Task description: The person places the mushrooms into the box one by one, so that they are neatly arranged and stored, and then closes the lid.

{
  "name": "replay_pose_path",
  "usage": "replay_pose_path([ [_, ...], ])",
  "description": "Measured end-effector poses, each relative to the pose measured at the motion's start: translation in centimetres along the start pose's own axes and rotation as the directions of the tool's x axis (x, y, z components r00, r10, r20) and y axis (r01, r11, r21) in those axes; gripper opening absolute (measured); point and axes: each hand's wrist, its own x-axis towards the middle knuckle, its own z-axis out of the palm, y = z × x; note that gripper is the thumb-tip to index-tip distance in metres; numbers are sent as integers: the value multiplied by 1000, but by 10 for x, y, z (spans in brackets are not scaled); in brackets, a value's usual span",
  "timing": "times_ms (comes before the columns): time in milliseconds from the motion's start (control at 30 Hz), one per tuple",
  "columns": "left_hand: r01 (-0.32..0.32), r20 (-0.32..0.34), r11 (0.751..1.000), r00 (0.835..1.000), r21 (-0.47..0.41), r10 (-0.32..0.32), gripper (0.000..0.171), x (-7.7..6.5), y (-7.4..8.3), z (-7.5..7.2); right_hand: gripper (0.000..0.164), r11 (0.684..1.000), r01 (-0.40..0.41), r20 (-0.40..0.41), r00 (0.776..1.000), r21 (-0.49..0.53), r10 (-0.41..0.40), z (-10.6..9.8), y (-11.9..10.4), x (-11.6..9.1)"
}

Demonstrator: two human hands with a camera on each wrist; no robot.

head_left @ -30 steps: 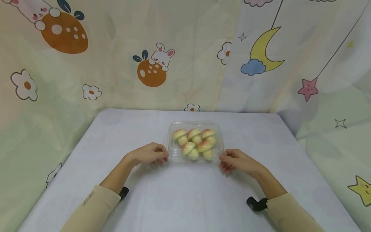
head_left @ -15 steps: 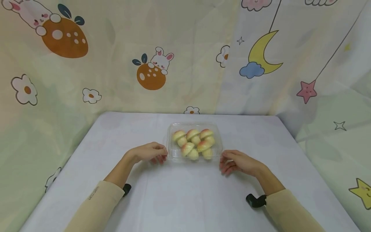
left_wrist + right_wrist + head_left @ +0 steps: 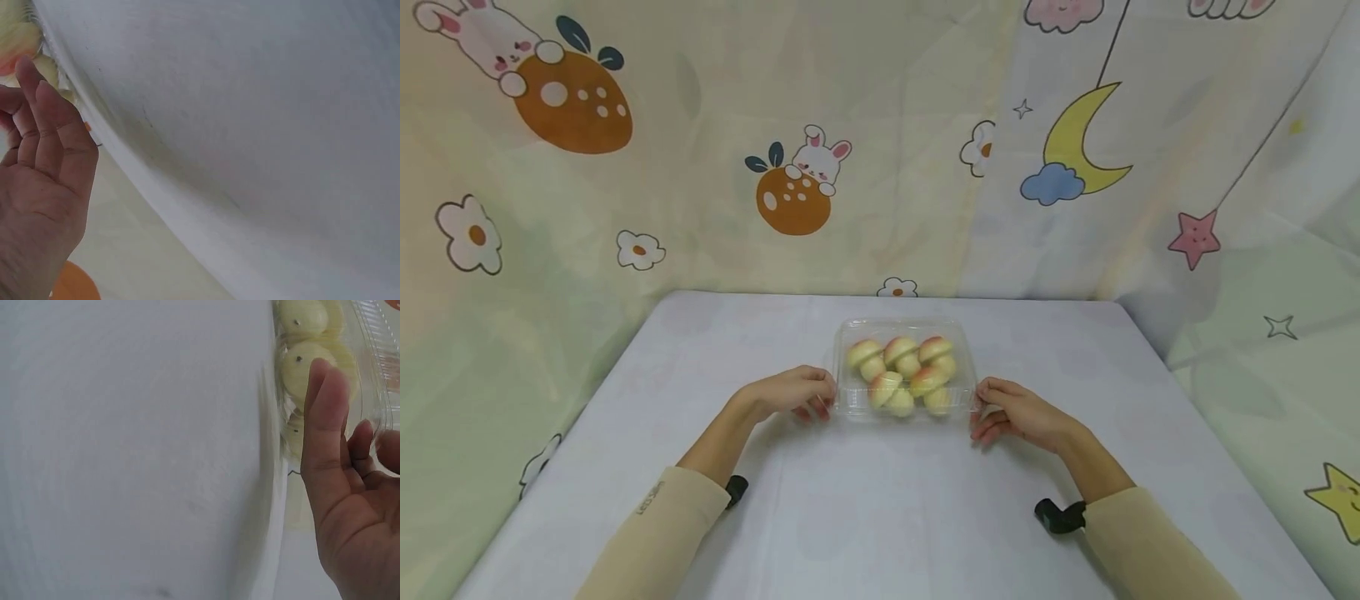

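Note:
A clear plastic box sits on the white-covered table, its lid down. Through it show several pale yellow, mushroom-shaped pieces with reddish tops; their material is unclear. At the box's left front corner, my left hand pinches the edge, fingers bent. My right hand holds the opposite front corner between thumb and forefinger, the other fingers loosely spread below. The right wrist view has the box's ribbed rim beside the fingertips. In the left wrist view, the left hand partly hides the box, and its exact contact is unclear.
The white tabletop spreads in front of the box and to both sides. Behind it hangs a curtain printed with rabbits, flowers and a moon. A black wrist camera juts from the right sleeve.
Both hands stay at the box's front corners, with small finger shifts. The right fingertips have moved slightly up along the corner. The whole head view has dropped a little; the box has barely moved.

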Motion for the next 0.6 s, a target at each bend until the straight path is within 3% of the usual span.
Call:
replay_pose_path([
  [133, -7, -4, 1000, 1000, 11, 7, 31, 0, 0, 1, 38, 1000, 8, -27, 1000, -11, -8, -1, 2, 2],
  [433, -43, 14, 999, 999, 22, 43, 32, -4, 1, 4, 37, 1000, 11, -64, 998, -22, -13, -3, 2, 5],
  [600, -38, 4, 999, 999, -28, 38, 29, -6, 1, 8, 41, 999, 30, -76, 997, -40, -33, -2, 6, 7],
])
